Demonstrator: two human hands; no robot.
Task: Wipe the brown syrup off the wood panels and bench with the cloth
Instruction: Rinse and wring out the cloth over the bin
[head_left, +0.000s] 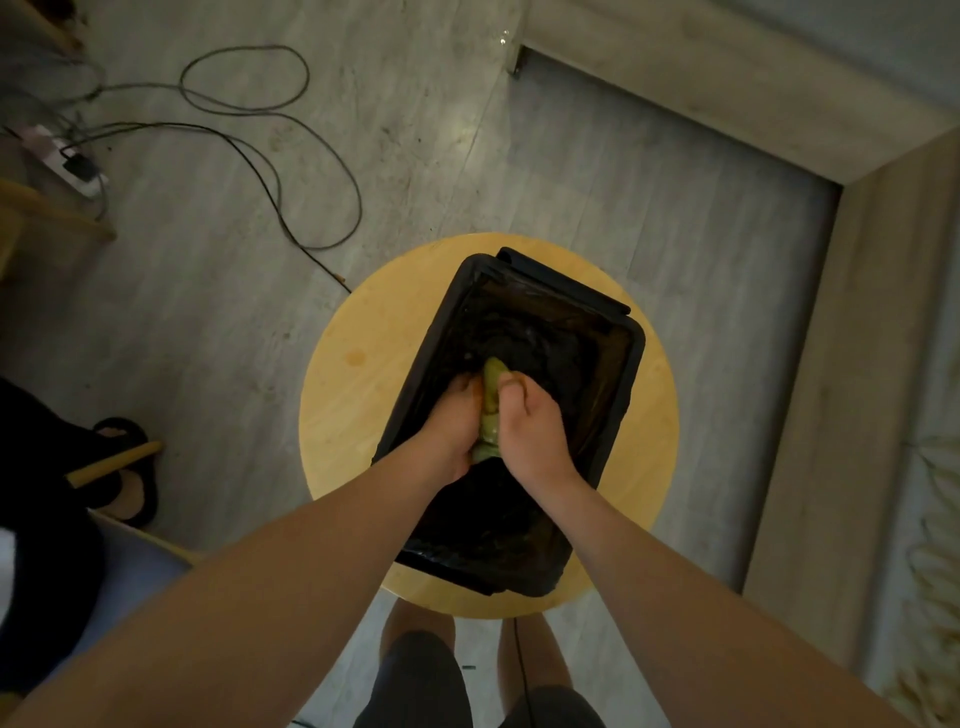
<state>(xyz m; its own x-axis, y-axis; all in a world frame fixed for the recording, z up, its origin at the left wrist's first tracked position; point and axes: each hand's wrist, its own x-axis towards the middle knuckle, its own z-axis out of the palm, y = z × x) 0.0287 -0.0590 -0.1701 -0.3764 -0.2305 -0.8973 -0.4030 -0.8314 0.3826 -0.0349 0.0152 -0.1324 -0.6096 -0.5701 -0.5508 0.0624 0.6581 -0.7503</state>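
Hands (left hand (451, 422), right hand (530, 423)) grip cloth (491, 410).

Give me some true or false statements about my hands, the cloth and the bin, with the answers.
1. Both the left hand and the right hand grip the cloth. True.
2. The cloth is held over the bare floor. False: it is over the bin.
3. The bin stands on a round wooden stool. True.
4. The bin is white. False: it is black.
5. A cable lies looped on the floor. True.
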